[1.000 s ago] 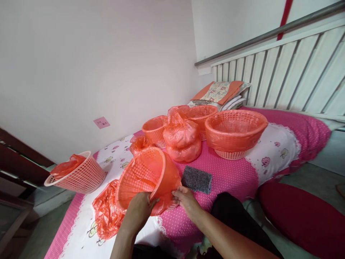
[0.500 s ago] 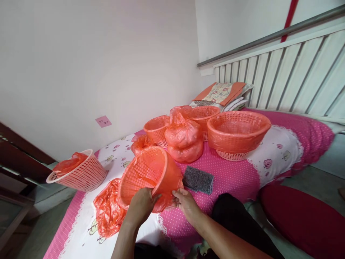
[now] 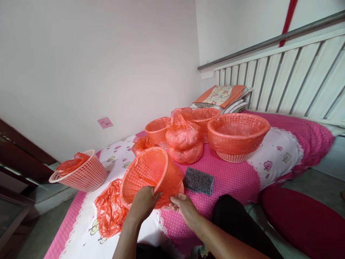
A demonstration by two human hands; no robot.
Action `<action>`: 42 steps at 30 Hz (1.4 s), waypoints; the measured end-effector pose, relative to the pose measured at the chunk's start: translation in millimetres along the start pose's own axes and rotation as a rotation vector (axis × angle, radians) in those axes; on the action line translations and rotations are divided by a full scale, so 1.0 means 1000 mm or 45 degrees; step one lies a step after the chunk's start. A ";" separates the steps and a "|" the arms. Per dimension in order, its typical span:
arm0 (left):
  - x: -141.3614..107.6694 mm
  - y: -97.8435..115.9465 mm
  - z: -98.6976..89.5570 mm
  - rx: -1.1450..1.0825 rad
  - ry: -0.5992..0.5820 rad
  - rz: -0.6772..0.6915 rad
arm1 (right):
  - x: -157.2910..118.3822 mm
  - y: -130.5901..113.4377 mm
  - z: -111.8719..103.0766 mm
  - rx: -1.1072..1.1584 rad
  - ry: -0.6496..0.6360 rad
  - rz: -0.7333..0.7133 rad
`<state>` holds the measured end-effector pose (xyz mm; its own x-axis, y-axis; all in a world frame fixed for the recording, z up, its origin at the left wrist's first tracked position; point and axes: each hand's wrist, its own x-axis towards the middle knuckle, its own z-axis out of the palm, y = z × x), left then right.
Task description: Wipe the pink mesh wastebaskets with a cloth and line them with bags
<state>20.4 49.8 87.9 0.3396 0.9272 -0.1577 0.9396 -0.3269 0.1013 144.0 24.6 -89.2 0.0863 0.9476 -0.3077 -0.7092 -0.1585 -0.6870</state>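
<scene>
A plastic basket [image 3: 161, 169] lined with a thin red plastic bag [image 3: 172, 180] leans tilted on the bed in front of me, its mouth facing left. The bag is folded over the rim and covers much of the outer wall. My left hand [image 3: 145, 201] is closed over the near rim, thumb outside and fingers hidden inside. Low on the outer side, my right hand [image 3: 184, 207] pinches at the bag's lower edge. A crumpled red plastic bag [image 3: 111, 210] lies left of the basket, and a folded grey cloth [image 3: 198, 180] to its right.
A pink basket [image 3: 88, 176] holding a red bag stands at far left. Behind are a full, bunched red bag [image 3: 184, 140] and lined baskets, one large [image 3: 238, 138] at right. A dark red round stool [image 3: 302, 216] stands beside the bed.
The bag's edge, pulled out toward my right hand before, now lies closer to the basket's wall. My right hand has shifted slightly left and down; my left hand keeps its place on the rim.
</scene>
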 end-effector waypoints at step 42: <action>0.007 -0.017 -0.020 -0.173 0.016 0.064 | 0.014 -0.037 0.001 0.110 0.110 -0.044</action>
<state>5.9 65.1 105.1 0.3848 0.9128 -0.1369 0.9067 -0.3461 0.2411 170.6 44.6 -67.1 0.1689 0.9239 -0.3433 -0.7621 -0.0985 -0.6399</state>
